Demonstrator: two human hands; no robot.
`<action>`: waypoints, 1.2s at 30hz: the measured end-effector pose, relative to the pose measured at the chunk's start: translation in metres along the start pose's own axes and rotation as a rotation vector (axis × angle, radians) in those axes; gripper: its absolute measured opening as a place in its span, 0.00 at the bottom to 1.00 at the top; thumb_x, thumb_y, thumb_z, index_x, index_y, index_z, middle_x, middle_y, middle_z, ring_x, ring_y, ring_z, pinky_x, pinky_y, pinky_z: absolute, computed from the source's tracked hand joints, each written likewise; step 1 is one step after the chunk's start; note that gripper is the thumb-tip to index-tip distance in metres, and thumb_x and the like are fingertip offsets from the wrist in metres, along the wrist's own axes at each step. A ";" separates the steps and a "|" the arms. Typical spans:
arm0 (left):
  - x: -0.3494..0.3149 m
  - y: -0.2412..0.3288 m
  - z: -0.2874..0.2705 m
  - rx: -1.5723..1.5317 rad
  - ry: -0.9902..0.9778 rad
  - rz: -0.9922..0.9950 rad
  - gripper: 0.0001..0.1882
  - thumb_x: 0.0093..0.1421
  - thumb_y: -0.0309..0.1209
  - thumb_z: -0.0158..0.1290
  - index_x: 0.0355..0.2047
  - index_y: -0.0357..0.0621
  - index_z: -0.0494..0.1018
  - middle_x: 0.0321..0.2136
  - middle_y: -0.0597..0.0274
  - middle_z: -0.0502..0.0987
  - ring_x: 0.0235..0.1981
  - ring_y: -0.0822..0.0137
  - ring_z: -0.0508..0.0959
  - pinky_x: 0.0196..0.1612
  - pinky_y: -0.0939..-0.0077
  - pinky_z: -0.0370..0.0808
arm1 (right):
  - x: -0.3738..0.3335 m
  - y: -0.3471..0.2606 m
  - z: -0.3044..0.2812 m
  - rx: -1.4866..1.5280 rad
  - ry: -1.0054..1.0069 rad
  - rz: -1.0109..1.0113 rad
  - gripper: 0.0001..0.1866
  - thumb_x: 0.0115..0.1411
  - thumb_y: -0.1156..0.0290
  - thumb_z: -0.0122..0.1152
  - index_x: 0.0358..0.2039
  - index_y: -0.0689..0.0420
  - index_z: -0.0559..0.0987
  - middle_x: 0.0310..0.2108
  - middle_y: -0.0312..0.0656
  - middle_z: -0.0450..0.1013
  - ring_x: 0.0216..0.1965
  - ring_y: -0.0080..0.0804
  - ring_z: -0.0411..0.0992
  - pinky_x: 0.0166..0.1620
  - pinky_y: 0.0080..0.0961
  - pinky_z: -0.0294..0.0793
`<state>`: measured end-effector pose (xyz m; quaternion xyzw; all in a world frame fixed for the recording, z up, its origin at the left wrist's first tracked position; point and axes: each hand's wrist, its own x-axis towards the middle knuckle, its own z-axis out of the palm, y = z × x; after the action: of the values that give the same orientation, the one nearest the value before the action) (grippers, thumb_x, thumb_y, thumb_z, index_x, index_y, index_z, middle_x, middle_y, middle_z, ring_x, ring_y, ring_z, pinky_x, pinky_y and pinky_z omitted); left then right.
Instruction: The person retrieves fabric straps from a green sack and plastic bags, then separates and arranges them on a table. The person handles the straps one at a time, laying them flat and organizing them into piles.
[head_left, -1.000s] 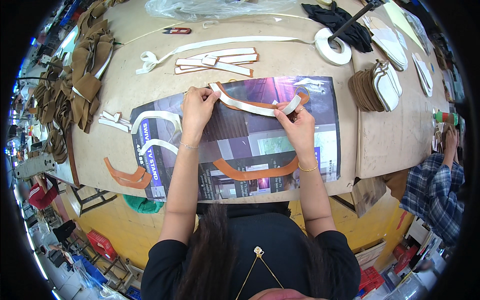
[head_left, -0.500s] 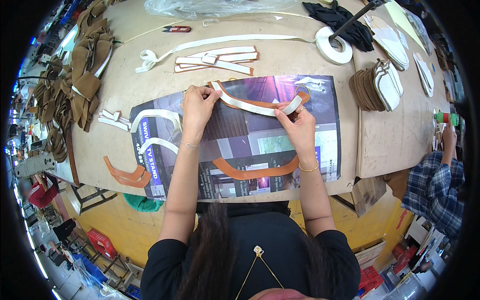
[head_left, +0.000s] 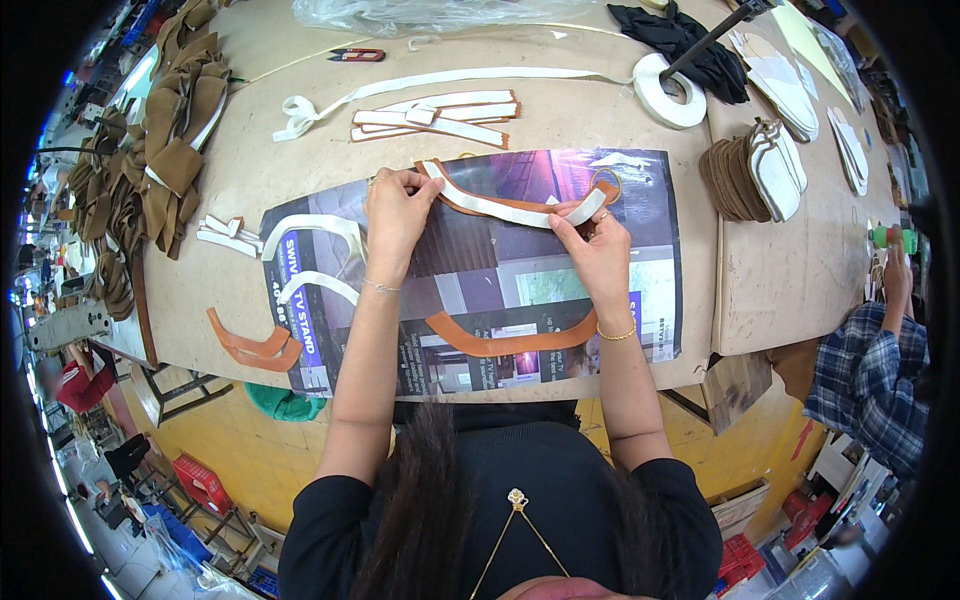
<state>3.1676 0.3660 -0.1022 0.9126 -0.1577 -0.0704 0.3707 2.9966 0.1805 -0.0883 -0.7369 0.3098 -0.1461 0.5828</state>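
Strip of narrow, curved white tape (head_left: 495, 212) runs along curved orange-brown leathery band (head_left: 608, 191), over dark glossy printed sheet (head_left: 460, 258) on beige worktop (head_left: 185, 310). Left hand (head_left: 400, 212) pinches strip near left end; right hand (head_left: 600, 248) grasps it toward right.

Black short-sleeved top (head_left: 545, 475), gold pendant necklace (head_left: 516, 497), 2 bracelets (head_left: 617, 336).

Your right wrist (head_left: 614, 316) covers the right end of the lower brown strip (head_left: 510, 347). The white strip (head_left: 497, 212) hides much of the brown band (head_left: 607, 190) beneath it. Your left hand (head_left: 397, 218) masks most of its curled fingers (head_left: 408, 180). Clear plastic sheet (head_left: 420, 14): cut off by the top edge of the view. Co-worker's hand (head_left: 898, 268), far right: grip too small to make out.
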 end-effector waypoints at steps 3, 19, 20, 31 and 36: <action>0.000 -0.001 0.001 -0.014 -0.013 -0.039 0.18 0.53 0.36 0.64 0.26 0.29 0.78 0.24 0.54 0.75 0.24 0.69 0.75 0.29 0.74 0.72 | 0.000 -0.001 0.000 -0.015 0.005 -0.001 0.07 0.57 0.74 0.67 0.34 0.63 0.80 0.30 0.35 0.77 0.32 0.16 0.72 0.36 0.16 0.72; -0.006 0.004 0.004 -0.001 0.104 0.002 0.16 0.51 0.34 0.66 0.26 0.37 0.71 0.23 0.57 0.73 0.24 0.65 0.70 0.31 0.68 0.71 | 0.000 -0.005 0.002 -0.046 0.031 -0.018 0.07 0.56 0.74 0.67 0.34 0.63 0.81 0.28 0.34 0.77 0.29 0.15 0.70 0.33 0.16 0.71; -0.007 0.003 0.005 0.002 0.120 0.024 0.15 0.51 0.33 0.66 0.26 0.37 0.71 0.23 0.57 0.73 0.25 0.65 0.70 0.32 0.69 0.70 | 0.000 -0.005 0.002 -0.053 0.030 -0.015 0.07 0.56 0.74 0.67 0.34 0.63 0.81 0.28 0.34 0.77 0.29 0.15 0.70 0.33 0.16 0.70; -0.015 0.007 0.009 -0.007 0.203 0.061 0.14 0.52 0.31 0.65 0.34 0.37 0.75 0.25 0.62 0.72 0.27 0.68 0.68 0.33 0.72 0.69 | 0.000 -0.004 0.003 -0.089 0.037 -0.038 0.07 0.55 0.74 0.67 0.34 0.63 0.81 0.27 0.34 0.77 0.28 0.15 0.70 0.32 0.17 0.70; -0.009 -0.001 0.009 -0.104 0.152 -0.041 0.11 0.55 0.33 0.61 0.34 0.39 0.77 0.28 0.60 0.73 0.31 0.63 0.72 0.39 0.65 0.67 | 0.000 -0.004 0.002 -0.105 0.027 -0.051 0.08 0.55 0.74 0.67 0.34 0.63 0.81 0.29 0.39 0.77 0.26 0.18 0.72 0.31 0.19 0.71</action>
<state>3.1568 0.3640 -0.1091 0.8979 -0.1065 -0.0164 0.4268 2.9990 0.1828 -0.0856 -0.7720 0.3059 -0.1545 0.5353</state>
